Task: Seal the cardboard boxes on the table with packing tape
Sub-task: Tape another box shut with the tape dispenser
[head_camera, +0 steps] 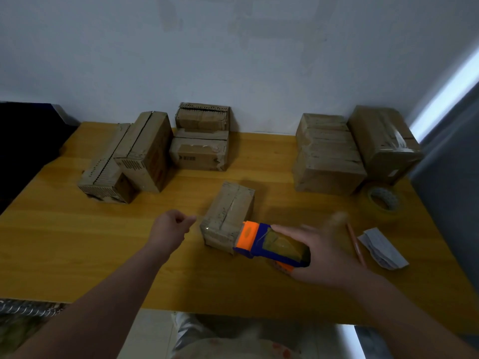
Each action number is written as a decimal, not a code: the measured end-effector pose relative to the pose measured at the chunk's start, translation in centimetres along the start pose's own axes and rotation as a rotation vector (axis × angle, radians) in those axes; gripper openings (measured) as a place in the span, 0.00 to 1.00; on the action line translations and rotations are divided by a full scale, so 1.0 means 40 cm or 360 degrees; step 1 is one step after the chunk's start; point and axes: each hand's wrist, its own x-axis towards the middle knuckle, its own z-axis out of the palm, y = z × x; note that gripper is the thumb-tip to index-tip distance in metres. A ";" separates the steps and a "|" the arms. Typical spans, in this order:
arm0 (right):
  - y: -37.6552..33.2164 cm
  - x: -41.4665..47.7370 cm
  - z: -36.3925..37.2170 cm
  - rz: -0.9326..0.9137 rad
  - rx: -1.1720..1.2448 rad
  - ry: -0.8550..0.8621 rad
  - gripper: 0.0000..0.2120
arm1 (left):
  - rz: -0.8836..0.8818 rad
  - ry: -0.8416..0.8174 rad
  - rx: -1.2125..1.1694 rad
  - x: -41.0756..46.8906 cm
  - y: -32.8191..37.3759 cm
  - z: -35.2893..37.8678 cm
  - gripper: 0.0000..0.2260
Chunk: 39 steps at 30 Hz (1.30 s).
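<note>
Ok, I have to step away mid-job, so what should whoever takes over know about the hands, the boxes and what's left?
Left hand: curled, nothing visible in it, just left of the small box mid-table.
Right hand: grips the tape dispenser, whose orange end is at that box's near end.
Done: glossy tape shows on the small box's near end; the far right box also shows shiny tape.
Left: probably finish this strip. The left boxes show a dark open seam. The rest are too unclear to judge.
A spare tape roll lies on the right.
</note>
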 end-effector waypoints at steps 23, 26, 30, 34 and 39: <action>0.000 0.022 0.068 0.0094 0.0012 0.0026 0.41 | 0.0049 -0.0124 0.0159 0.020 -0.039 0.028 0.07; 0.010 0.024 0.073 0.0097 0.0022 0.0030 0.42 | 0.0190 0.0017 -0.0090 -0.027 0.001 0.036 0.14; 0.016 0.026 0.075 0.0100 -0.0015 0.0013 0.42 | 0.0277 -0.0289 -0.0135 -0.088 0.009 0.058 0.25; 0.014 0.027 0.082 0.0068 0.0034 0.0005 0.42 | 0.0509 -0.0327 0.0769 -0.098 -0.001 0.061 0.37; 0.008 0.026 0.090 0.0048 0.0079 0.0010 0.42 | 0.0970 -0.0389 0.1466 -0.106 -0.008 0.082 0.38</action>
